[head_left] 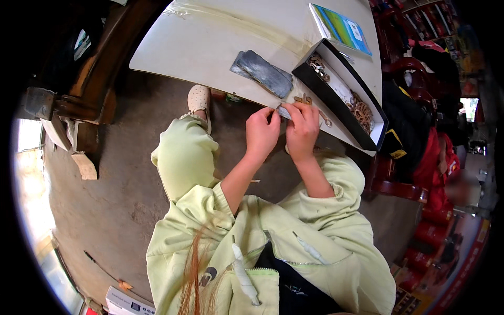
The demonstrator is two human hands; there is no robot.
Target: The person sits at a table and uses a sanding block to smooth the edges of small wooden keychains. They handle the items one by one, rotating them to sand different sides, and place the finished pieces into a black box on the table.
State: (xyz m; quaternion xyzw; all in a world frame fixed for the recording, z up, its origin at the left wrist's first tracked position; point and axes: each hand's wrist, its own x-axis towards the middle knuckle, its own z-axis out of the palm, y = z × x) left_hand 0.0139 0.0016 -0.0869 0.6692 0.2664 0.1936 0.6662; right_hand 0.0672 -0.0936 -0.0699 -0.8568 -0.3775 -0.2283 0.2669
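Pinching a small grey piece (284, 112) with both, my left hand (262, 134) at its left end, right hand (303, 128) at its right. Long axis looks left-to-right-ish, but it's half hidden.

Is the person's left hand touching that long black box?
Apart. The head view shows a plain gap between the left hand and the black box, with the right hand in between.

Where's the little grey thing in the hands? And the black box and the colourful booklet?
Little grey thing (284, 112): head view, its visible middle.
Black box (336, 107): head view, near side wall.
Colourful booklet (340, 29): head view, cover.
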